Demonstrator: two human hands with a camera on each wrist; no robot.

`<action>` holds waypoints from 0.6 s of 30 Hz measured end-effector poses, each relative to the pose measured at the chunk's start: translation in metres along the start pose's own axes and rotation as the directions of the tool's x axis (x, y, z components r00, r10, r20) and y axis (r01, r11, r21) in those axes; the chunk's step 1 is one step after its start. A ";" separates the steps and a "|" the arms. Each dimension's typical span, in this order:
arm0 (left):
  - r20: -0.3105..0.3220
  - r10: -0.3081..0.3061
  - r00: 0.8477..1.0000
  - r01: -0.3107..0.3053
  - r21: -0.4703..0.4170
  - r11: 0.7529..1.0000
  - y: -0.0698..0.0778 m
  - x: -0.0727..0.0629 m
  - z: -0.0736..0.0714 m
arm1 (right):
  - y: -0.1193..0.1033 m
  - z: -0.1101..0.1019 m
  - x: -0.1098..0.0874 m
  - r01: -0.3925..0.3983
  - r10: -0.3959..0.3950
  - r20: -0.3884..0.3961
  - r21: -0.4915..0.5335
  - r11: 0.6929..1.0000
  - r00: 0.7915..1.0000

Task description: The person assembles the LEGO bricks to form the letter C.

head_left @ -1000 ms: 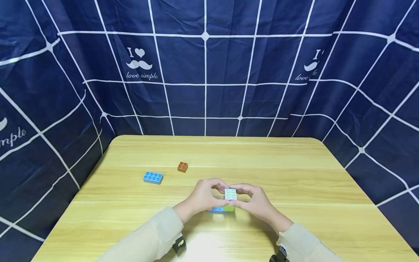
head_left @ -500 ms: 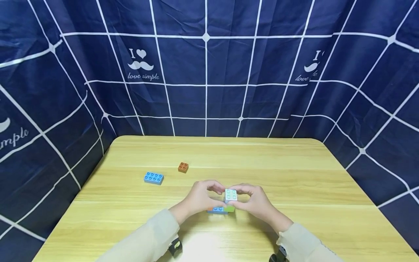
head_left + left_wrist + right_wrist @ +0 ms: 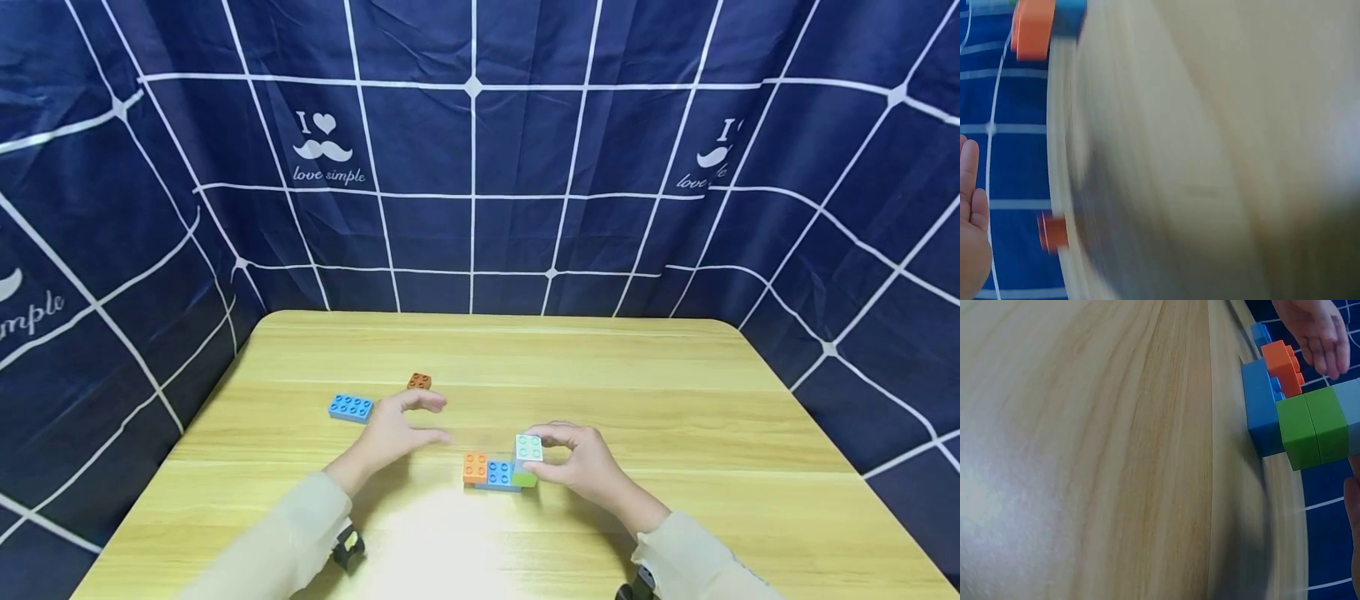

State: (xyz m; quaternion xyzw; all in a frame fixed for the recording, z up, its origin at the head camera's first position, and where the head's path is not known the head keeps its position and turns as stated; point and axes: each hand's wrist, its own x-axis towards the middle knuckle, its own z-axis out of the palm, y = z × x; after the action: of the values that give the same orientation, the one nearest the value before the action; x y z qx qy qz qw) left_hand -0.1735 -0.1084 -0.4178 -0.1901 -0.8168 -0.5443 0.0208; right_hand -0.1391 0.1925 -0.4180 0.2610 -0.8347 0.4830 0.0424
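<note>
My right hand (image 3: pixel 581 457) pinches a pale, four-studded toy brick (image 3: pixel 528 448) between thumb and fingers. This brick tops a column of green bricks (image 3: pixel 1313 428) on the right end of a blue base brick (image 3: pixel 1260 409). An orange brick (image 3: pixel 475 468) sits on the base's left end, with bare blue studs between it and the column. Off to the left, my left hand (image 3: pixel 390 433) holds nothing, thumb and fingers spread apart. Just beyond its fingers lies a small brown brick (image 3: pixel 419 380), partly hidden by them in the head view.
A loose blue eight-studded brick (image 3: pixel 350 407) lies left of my left hand on the wooden table (image 3: pixel 675 400). Dark blue curtains (image 3: pixel 510 233) with white lines rise behind the table and along both sides.
My left hand has let go of the stack and moved left toward the brown brick, uncovering the orange brick. My right hand stays on the pale brick in nearly the same place.
</note>
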 end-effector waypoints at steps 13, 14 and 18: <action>-0.131 0.001 0.991 0.019 0.155 0.988 -0.047 -0.009 -0.083 | 0.000 0.001 -0.001 -0.020 0.020 0.002 -0.005 1.000 1.000; -0.126 -0.010 0.992 0.030 0.162 0.986 -0.050 -0.010 -0.088 | 0.000 0.000 -0.001 -0.019 0.019 0.002 -0.004 1.000 1.000; -0.099 -0.053 0.994 0.071 0.188 0.980 -0.059 -0.014 -0.102 | -0.001 0.000 -0.002 -0.022 0.022 0.002 -0.006 1.000 1.000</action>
State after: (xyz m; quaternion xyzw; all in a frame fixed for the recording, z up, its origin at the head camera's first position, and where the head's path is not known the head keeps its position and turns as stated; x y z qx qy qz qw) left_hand -0.1981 -0.2235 -0.4314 -0.1357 -0.8690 -0.4721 0.0601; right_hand -0.1372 0.1928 -0.4180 0.2523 -0.8390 0.4807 0.0369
